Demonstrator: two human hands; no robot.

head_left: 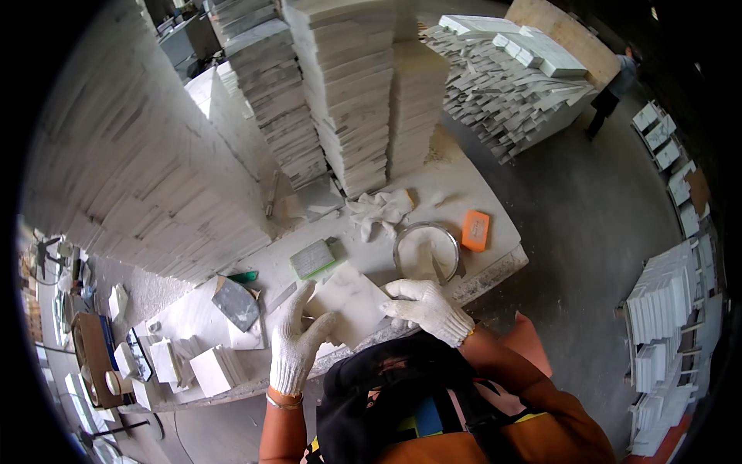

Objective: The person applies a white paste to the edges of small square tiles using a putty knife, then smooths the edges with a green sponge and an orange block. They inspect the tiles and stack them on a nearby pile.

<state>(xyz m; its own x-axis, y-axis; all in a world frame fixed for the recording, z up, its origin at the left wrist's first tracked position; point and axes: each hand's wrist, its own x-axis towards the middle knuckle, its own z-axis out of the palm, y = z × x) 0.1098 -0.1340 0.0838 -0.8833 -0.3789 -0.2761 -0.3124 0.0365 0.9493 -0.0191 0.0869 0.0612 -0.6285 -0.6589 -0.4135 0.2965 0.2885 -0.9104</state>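
A square white marble tile (349, 298) with faint grey veins lies on the worktop in front of me. My left hand (297, 340), in a white knitted glove, is at its left edge, thumb and fingers apart, the thumb over the tile. At the tile's right corner is my right hand (429, 311), likewise gloved, its fingers bent around the corner. Just beyond it stands a round metal-rimmed bowl (423, 251) of whitish material with a blade-like tool (438, 271) in it. A grey block with a green edge (313, 259) lies behind the tile.
Tall stacks of marble slabs (348, 93) rise along the worktop's far side. An orange box (475, 230) sits right of the bowl, and a crumpled white glove (379, 210) behind it. A dark grey plate (236, 303) and small tiles (216, 371) lie left. A person (610, 89) stands far right.
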